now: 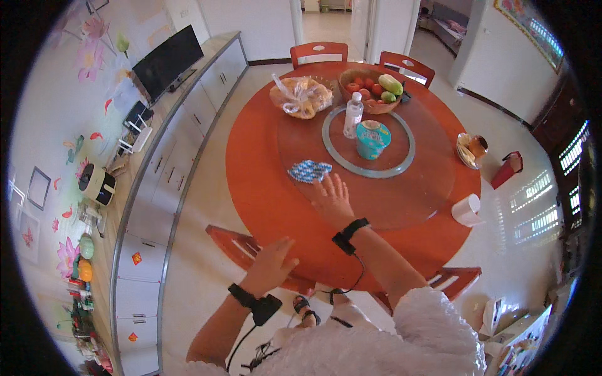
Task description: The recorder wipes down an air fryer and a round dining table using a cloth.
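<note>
My right hand reaches over the round red wooden table, fingers spread, its fingertips at the near edge of a blue and white knitted cloth. Whether they touch it I cannot tell. Lower left, my left hand hovers by the table's near edge above a wooden chair, fingers apart and nothing in it. Both wrists wear black bands with cables. Beyond the cloth, a clear plastic bottle and a turquoise lidded tub stand within the grey ring of the table's raised centre.
Farther back are a plastic bag of bread-like food and a basket of tomatoes and green vegetables. At the right edge sit a white paper roll and a dish with a jar. Wooden chairs surround the table; a long cabinet runs along the left.
</note>
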`<state>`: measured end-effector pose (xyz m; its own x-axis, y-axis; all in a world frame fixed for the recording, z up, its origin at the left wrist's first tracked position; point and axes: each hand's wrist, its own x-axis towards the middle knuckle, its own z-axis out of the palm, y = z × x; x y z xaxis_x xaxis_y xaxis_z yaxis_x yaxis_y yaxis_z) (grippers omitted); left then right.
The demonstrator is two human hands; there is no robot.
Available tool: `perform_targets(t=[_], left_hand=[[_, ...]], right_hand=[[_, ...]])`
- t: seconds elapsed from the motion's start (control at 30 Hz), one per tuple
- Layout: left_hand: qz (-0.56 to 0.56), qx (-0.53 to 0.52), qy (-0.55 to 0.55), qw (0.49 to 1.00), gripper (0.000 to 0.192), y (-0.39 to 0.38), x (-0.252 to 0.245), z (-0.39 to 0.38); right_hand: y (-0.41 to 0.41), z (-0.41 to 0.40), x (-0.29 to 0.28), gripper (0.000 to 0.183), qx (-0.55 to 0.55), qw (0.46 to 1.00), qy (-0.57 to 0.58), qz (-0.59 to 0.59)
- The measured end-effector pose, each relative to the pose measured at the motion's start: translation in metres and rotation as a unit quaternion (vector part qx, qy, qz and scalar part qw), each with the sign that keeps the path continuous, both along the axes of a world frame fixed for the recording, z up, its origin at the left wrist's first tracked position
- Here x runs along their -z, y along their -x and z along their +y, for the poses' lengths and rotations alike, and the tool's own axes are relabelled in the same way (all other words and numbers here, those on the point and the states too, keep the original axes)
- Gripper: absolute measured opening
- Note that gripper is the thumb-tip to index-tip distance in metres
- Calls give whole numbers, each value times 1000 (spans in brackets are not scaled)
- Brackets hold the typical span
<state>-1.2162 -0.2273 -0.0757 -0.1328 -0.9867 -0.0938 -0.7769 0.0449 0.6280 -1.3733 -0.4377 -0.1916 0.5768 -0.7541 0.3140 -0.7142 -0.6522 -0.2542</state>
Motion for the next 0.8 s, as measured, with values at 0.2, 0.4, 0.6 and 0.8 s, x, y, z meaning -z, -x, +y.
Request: perform_targets(t=[0.2,0.4,0.6,0.8], left_hand=[[-89,28,-24,995,54,16,47,-59],[-149,43,-7,988,57,18,126,-105],[-213,106,-89,967,56,25,153,-169],[-181,49,-240,952,44,38,107,-207]], right_hand=[[-66,-67,40,61,35,998,-49,13],[-71,-69,60,71,23,983,-157,91],[-48,-56,68,72,29,984,-154,86],[-21,-48,78,62,47,990,-127,37]])
